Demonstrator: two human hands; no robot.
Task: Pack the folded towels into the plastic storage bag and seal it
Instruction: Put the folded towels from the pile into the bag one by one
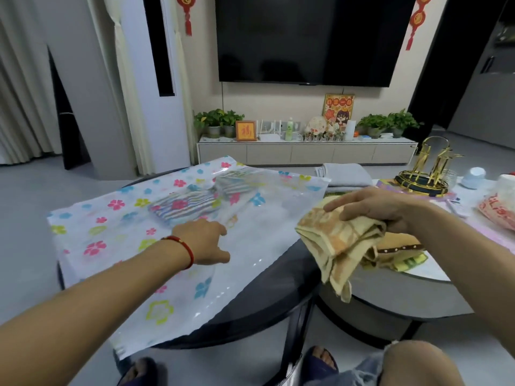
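Obs: storage bag (178,246) lies flat across the dark round table (278,277), near corner overhanging the table edge. One striped towel (189,206) already sits inside, toward the far end. Left hand (204,239) rests on the bag's upper sheet, fingers loosely curled and pointing toward the right-hand edge; it grips nothing that I can make out. Right hand (387,210) is closed around a folded yellow-orange towel (338,240), held in the air just beside the bag's right edge, lower corners drooping loose. More towels wait: a grey stack (344,175) at the far side, a patterned pile (398,253) under the held one.

Step in hand (judged): insert the second towel

Method notes:
- Mouth of bag appears to be at the right-hand edge; not certain, plastic is clear there. Left hand should lift only the top sheet to hold it agape
- Re-gather the drooping corners before entry, else the fold opens inside
- Slide it flat, set it beside or on the striped one, leaving the seal strip clear
- Risk: overhanging corner may drag the bag off if pushed hard
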